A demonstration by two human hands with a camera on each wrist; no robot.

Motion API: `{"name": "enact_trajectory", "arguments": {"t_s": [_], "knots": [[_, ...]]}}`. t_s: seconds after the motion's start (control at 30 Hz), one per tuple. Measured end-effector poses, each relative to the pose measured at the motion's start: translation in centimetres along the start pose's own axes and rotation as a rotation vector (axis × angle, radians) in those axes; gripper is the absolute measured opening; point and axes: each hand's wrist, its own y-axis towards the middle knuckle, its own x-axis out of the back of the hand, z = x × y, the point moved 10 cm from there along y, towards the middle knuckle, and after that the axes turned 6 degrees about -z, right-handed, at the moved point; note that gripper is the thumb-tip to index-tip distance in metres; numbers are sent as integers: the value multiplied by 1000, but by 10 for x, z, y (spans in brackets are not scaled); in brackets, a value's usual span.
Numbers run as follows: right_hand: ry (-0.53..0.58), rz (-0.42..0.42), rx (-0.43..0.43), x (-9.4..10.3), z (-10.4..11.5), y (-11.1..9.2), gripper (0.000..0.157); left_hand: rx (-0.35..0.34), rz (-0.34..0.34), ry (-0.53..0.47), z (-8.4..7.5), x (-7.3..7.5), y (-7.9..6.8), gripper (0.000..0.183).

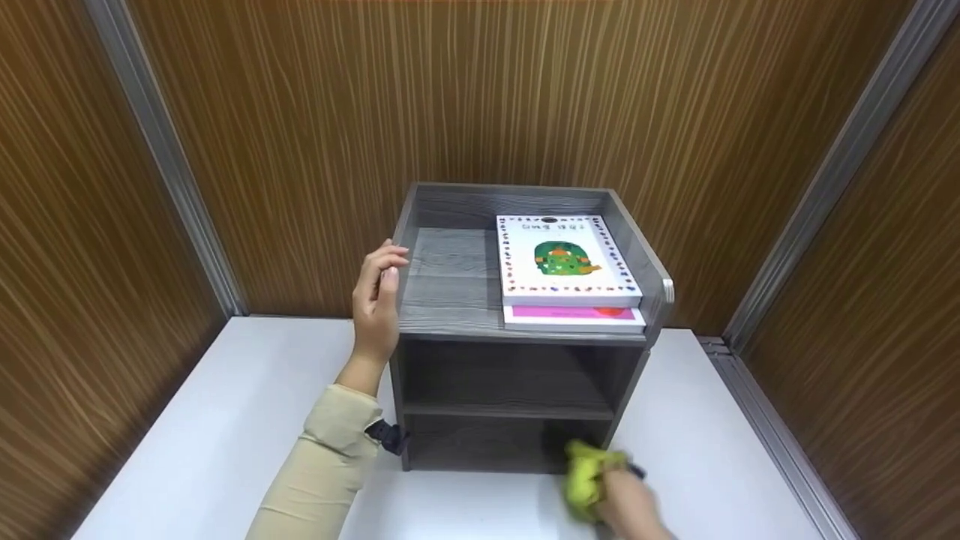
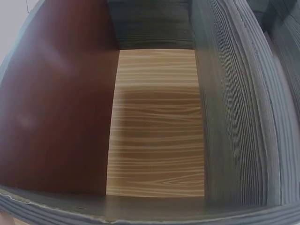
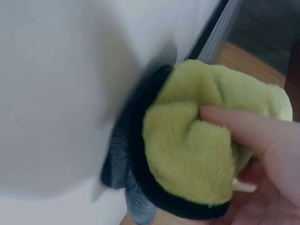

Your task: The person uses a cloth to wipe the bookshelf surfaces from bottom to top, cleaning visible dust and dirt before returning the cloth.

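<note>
My left hand (image 1: 376,300) rests against the left side of a small grey wood-grain shelf unit (image 1: 454,330), its fingertips at the top edge of the side panel. In my right hand (image 1: 630,502) I hold a bunched yellow-green plush cloth (image 1: 583,480) with dark edging and a grey underside, low at the unit's front right corner; both are blurred in the head view. The right wrist view shows the thumb pressed into the folded cloth (image 3: 187,154), close over the white surface (image 3: 51,117). The other fingers are partly hidden beneath it.
A white book (image 1: 570,255) with a green picture lies on a pink-covered book (image 1: 555,313) at the right of the top tray. Below are two open compartments. Wood-grain walls (image 1: 480,90) enclose the white table (image 1: 247,390) at the back and sides.
</note>
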Motion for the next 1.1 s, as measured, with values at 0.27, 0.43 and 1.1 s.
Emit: {"name": "enact_trajectory", "arguments": {"t_s": [0.27,0.43,1.1], "knots": [[111,18,241,-23,87,18,25,-21,4,-5,-3,-5,6,20],[90,67,438,-39,146,22,11,-28,-9,-15,-4,-7,7,20],[-559,223,487,-117,256,15,30,-32,-2,-8,-1,-3,-1,20]]}}
